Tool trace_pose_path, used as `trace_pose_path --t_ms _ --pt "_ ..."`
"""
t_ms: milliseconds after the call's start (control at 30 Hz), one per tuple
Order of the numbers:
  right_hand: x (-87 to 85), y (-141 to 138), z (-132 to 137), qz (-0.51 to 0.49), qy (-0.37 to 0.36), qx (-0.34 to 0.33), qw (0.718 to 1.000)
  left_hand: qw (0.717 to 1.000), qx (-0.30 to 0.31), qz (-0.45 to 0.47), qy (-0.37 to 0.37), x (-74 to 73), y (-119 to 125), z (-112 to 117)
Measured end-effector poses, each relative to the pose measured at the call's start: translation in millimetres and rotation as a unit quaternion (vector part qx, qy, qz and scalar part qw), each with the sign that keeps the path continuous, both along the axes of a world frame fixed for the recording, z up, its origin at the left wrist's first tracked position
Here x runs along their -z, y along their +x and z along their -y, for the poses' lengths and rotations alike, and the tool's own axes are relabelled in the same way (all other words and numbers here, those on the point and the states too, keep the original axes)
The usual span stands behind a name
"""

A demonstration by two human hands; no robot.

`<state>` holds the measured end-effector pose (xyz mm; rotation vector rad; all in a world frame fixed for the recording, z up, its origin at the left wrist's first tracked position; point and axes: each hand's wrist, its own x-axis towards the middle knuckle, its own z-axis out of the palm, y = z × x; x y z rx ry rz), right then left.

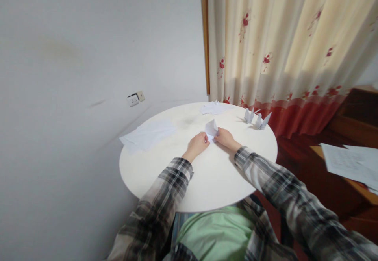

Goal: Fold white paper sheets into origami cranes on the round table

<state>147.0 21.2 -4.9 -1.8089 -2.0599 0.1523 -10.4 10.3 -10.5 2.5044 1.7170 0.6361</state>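
Note:
Between my hands, over the middle of a round white table (pixel 165 174), is a small folded sheet of white paper (pixel 211 128). One flap of it stands up and a lower part lies toward the tabletop. My left hand (pixel 198 144) is closed, its fingertips pinching the paper's near left edge. My right hand (pixel 225 138) grips the right side of the paper between thumb and fingers. The fingertips partly hide the paper's lower edges.
Two folded paper cranes (pixel 249 115) stand near the table's right rim. Flat white sheets (pixel 149 134) lie at the left, and more paper pieces (pixel 213 108) at the back. A wall socket (pixel 133 100) and curtain (pixel 254 56) are behind. Written papers (pixel 351 162) lie at right.

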Motion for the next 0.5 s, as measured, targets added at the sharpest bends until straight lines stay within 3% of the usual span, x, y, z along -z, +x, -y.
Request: trace_pose_path --t_ms 200,500 --pt "5.1 3.2 -4.5 -0.001 0.027 0.005 1.0 1.0 -0.007 0.007 -0.016 -5.5 2.1 5.2" --pt "8.3 2.1 -7.1 -0.113 0.078 0.0 0.991 1.0 -0.013 -0.007 -0.011 -2.5 0.2 2.6"
